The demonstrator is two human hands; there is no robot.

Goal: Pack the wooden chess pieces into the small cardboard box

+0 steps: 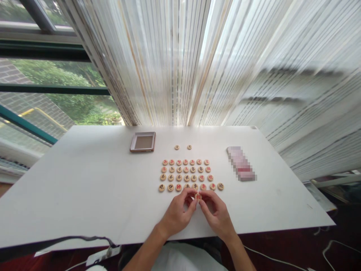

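Observation:
Both hands meet near the front of the white table, closed on one round xiangqi piece (198, 197) with a red character facing up. My left hand (178, 213) pinches its left side between thumb and fingers. On the other side, the thumb and fingers of my right hand (216, 215) grip the same piece. Just beyond my fingertips lies a row of similar pieces with black or red characters, among them a red-marked piece (178, 187) and a black-marked piece (220, 186). Further rows of pieces (179, 177) stretch behind, and two black-marked pieces (176, 147) sit apart at the back.
An open shallow box (154, 142) stands at the back left of the white table (93, 188). A blurred pinkish packet (241, 163) lies to the right. Striped curtains (175, 67) hang behind the table's far edge. A power strip (103, 256) and cables are below the front left edge.

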